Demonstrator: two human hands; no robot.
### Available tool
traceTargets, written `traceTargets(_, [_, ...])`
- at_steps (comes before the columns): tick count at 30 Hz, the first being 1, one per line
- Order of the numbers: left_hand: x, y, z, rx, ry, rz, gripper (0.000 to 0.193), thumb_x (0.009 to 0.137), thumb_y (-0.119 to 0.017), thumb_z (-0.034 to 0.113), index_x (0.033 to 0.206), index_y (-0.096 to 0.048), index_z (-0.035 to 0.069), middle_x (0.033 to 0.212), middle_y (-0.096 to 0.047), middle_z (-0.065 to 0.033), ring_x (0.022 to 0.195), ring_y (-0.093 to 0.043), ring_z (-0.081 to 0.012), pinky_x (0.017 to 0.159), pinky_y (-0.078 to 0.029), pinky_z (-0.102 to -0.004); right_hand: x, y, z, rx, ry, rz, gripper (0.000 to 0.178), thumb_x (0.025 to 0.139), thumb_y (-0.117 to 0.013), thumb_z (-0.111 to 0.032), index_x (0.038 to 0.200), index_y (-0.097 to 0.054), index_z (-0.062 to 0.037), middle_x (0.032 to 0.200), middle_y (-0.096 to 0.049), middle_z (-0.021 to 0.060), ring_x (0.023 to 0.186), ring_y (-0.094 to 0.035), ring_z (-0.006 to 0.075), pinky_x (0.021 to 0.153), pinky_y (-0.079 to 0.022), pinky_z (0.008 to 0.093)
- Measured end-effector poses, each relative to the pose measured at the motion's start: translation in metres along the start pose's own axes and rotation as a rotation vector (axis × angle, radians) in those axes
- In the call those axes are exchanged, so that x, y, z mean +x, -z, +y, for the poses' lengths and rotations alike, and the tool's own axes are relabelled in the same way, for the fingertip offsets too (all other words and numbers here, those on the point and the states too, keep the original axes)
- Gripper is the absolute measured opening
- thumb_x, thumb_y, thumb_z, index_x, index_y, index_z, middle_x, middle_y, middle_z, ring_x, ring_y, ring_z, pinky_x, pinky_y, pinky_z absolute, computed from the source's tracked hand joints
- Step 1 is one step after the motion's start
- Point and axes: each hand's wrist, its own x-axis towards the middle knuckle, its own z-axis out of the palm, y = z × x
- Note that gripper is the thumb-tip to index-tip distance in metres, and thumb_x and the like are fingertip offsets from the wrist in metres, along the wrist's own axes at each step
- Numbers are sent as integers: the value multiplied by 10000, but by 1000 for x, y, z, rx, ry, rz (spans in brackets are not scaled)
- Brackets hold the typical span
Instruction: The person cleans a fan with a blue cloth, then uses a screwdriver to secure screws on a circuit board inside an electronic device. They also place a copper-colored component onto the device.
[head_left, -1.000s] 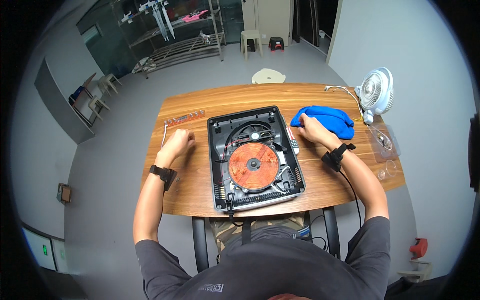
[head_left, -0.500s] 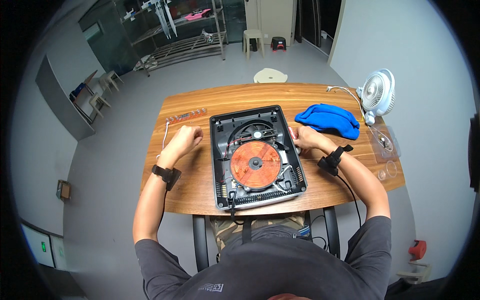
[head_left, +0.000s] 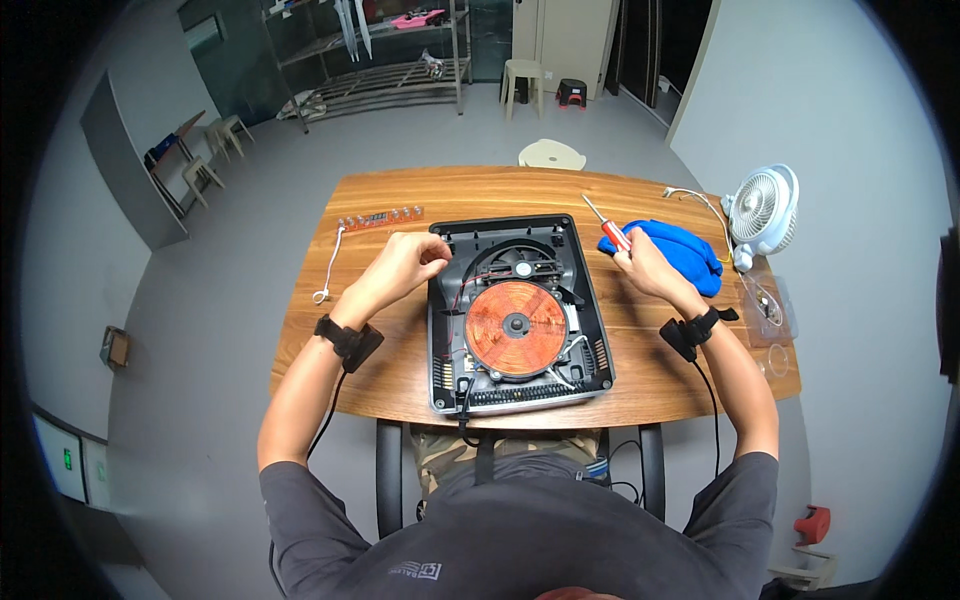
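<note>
An opened induction cooker (head_left: 592,330) lies on the table in front of me, its black housing showing a round copper-coloured coil (head_left: 516,325) and a fan (head_left: 522,270). My right hand (head_left: 645,265) grips a screwdriver (head_left: 613,232) by its red and white handle, right of the cooker and beside a blue cloth (head_left: 690,255). The metal shaft points up and away to the left. My left hand (head_left: 410,265) is at the cooker's far left corner, fingers curled together; whatever they hold, if anything, is too small to make out.
A small circuit board (head_left: 380,218) with a white cable lies at the far left of the table. At the right stand a white fan (head_left: 765,205) and a clear plastic tray (head_left: 770,305) with small parts. A stool (head_left: 552,154) is beyond the far edge.
My right hand has lifted the screwdriver up beside the cooker, its shaft now in view. My left hand has moved right, from beside the cooker to its far left corner.
</note>
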Motion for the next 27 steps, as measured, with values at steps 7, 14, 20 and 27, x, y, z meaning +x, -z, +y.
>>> traceTargets(7, [3, -7, 12, -82, 35, 44, 114, 891, -741, 33, 991, -728, -20, 912, -777, -135, 871, -760, -189, 798, -602, -314, -25, 2, -44, 5, 445, 5, 331, 898, -725, -194, 1077, -547, 19, 951, -608, 220, 861, -640, 377, 763, -523, 426])
traceTargets(14, [-1, -15, 15, -103, -3, 16, 131, 905, -748, 51, 1022, -746, -8, 953, -789, -113, 910, -765, -170, 829, -611, -299, -31, -9, -60, -73, 577, -156, 373, 936, -721, -303, 1119, -533, -38, 1052, -595, 189, 890, -644, 389, 740, -525, 463])
traceTargets(20, [-2, -22, 26, -81, -28, -61, 148, 904, -763, 79, 1033, -773, 7, 915, -790, -107, 871, -763, -160, 802, -605, -285, -34, -11, -68, -68, 562, -213, 371, 919, -742, -271, 1106, -541, -21, 1011, -574, 183, 889, -596, 349, 765, -501, 422])
traceTargets(27, [-1, -31, 33, -39, -94, -86, 160, 912, -755, 84, 1053, -771, 10, 917, -790, -121, 838, -760, -164, 771, -597, -296, -39, -9, -69, -33, 562, -219, 342, 922, -729, -253, 1089, -539, -22, 992, -562, 177, 859, -574, 343, 756, -488, 423])
